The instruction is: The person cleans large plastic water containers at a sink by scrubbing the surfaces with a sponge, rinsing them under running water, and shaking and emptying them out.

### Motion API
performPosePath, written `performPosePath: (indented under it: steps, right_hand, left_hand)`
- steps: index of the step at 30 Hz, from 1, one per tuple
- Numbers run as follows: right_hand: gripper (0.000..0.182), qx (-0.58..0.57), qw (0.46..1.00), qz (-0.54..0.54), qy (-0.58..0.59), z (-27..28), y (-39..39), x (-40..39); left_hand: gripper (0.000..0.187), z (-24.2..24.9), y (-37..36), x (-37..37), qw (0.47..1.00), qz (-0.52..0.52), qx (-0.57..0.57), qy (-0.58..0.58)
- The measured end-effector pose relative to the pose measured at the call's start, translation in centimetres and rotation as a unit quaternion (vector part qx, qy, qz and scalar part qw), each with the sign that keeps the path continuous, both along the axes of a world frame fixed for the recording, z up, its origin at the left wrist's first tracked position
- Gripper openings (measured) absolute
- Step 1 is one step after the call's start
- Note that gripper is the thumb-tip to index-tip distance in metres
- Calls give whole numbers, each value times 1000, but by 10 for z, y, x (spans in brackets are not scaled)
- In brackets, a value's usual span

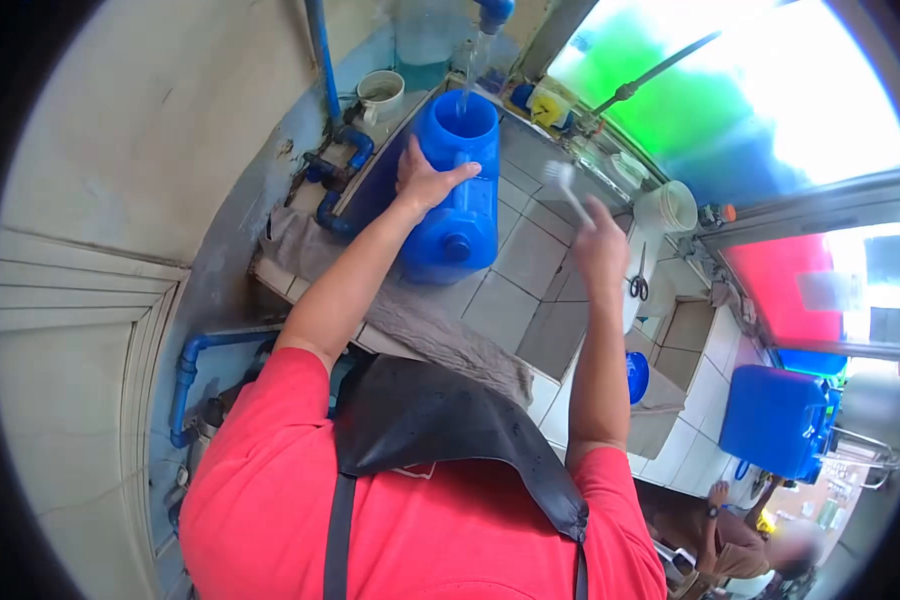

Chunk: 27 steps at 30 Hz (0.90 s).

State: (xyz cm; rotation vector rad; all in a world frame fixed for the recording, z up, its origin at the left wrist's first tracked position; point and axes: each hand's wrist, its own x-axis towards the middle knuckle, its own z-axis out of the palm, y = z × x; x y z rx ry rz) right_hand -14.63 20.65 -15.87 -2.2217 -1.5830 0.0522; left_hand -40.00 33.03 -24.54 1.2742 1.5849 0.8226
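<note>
A blue plastic jerrycan with a wide round mouth stands in the tiled sink. Water runs from the blue tap into its mouth. My left hand grips the jerrycan just below the rim, thumb lying toward its handle. To the right, my right hand is closed around the handle of a white brush, bristles up and apart from the jerrycan. Motion blurs this hand and the brush a little.
Scissors and a white tub are on the right ledge. A white mug sits back left. Grey cloth covers the front edge. Another blue jerrycan and a person are far right.
</note>
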Motion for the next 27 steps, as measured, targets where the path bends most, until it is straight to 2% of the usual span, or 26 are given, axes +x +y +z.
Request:
performPosePath:
  steps: [1,3,7,9,10,12,16,20,23,26,27]
  right_hand:
    - [34,-13,998,55,-10,7,11,-20]
    - [29,-9,995,93,-20,10,37,-55]
    - [25,-11,992,97,-84,6,98,-76]
    - [36,-73,991,68,-85,19,117,-82]
    - [36,-74,991,73,-88,30,114,-88]
    - [17,-143,978,95,-117,53,95,-102]
    - [16,-137,974,121,-133,66,74,-118]
    - [17,-98,977,79,-172,48,124,-104]
    - [17,-91,971,117,-187,43,164,-107]
    - [18,-90,941,197,-259,46,193,-124]
    - [19,-92,918,262,-283,47,202,-130]
  left_hand:
    - [144,-5,1,2,1000,6,6,11]
    - [144,-8,3,3,1000,9,6,12]
    - [146,-10,6,-6,1000,-7,-4,7]
    - [146,-11,5,-7,1000,-7,-8,4]
    - [147,-11,6,-8,1000,-13,-7,2]
    - [147,-15,6,-8,1000,-7,-5,-3]
    - [149,-7,1,0,1000,-15,-14,22]
    - [149,-4,1,5,1000,-17,-9,21]
    - [145,8,-3,5,998,8,-25,49]
    - [144,10,-4,8,998,19,-28,49]
    - [144,10,-4,8,998,19,-25,50]
